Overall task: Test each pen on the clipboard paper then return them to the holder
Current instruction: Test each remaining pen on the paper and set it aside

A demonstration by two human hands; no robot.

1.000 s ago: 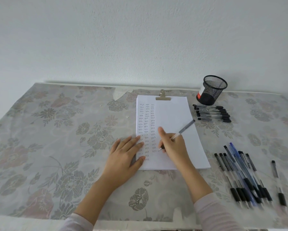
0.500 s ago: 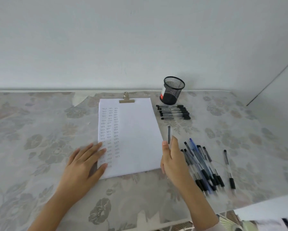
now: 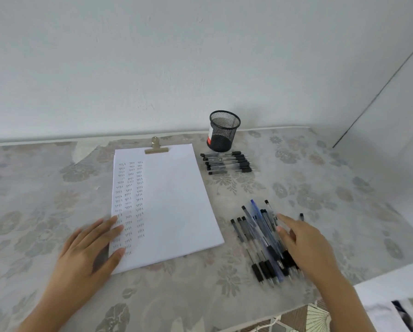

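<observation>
Right hand [image 3: 306, 248] over pen pile [image 3: 258, 236], apparently holding nothing.

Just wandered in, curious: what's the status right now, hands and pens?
Left hand flat on paper corner. Right hand open over near pens. Holder upright, more pens lying beside it. Nothing in the way.

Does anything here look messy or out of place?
The mesh pen holder looks empty, while pens lie on the tablecloth: a neat row beside it and a loose, crossed heap by the right hand. The cloth's far edge has a ragged gap left of the clipboard clip.
</observation>
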